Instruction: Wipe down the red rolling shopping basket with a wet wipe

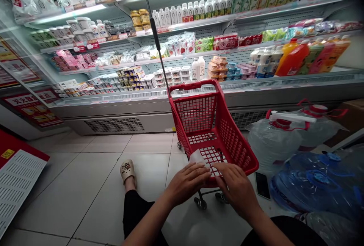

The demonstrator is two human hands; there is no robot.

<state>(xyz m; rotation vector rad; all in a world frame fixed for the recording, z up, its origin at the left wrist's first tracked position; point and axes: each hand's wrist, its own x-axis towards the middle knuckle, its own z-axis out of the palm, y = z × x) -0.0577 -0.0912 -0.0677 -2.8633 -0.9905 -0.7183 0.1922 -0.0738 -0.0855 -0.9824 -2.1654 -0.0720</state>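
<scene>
A small red plastic shopping cart [237, 145] with basket-weave sides stands in front of me. At its near rim my left hand [189, 181] has its fingers together over a thin white tissue [197, 157], which sticks out past the index finger. Part of the tissue is hidden under the hand. Close beside it, my right hand [237, 187] lies at the near right corner of the cart, fingers stretched and apart, nothing visible in them. The fingertips of both hands nearly meet. A thin pole with a dark grip [155, 33] rises from the cart's far left corner.
A refrigerated shelf [113, 104] with dairy goods and drinks runs behind the cart. To the right stand large clear water jugs [275, 140] and blue water bottles [313, 179], with a phone [262, 185] on the tiled floor [93, 185]. A red-and-white unit [21, 185] is at left.
</scene>
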